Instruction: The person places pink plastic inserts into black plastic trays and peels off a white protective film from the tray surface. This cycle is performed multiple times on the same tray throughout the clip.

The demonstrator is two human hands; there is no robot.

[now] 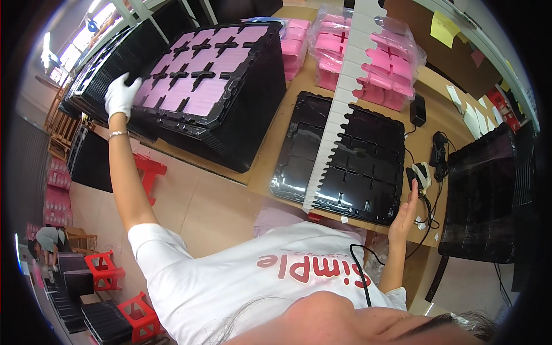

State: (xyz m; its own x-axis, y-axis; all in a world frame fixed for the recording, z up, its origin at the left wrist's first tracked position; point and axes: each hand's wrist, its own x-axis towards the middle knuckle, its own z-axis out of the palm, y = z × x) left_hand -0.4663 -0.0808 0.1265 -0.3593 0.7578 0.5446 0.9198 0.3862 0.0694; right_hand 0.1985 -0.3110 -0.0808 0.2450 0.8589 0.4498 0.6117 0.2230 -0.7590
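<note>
The left gloved hand [120, 100] was held, fingers spread and released, beside the pink-filled black tray stack [248, 112] at the surface's [302, 82] near edge; by an uneven shove, it could be tipped. Near the black plastic tray [368, 167], by that edge, black cables [440, 155] could be snagged by the right hand [404, 218], its fingers straight, unclenched.

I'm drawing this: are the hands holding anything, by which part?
Right hand holds nothing; left hand is by the black tray stack, grip unclear.
</note>
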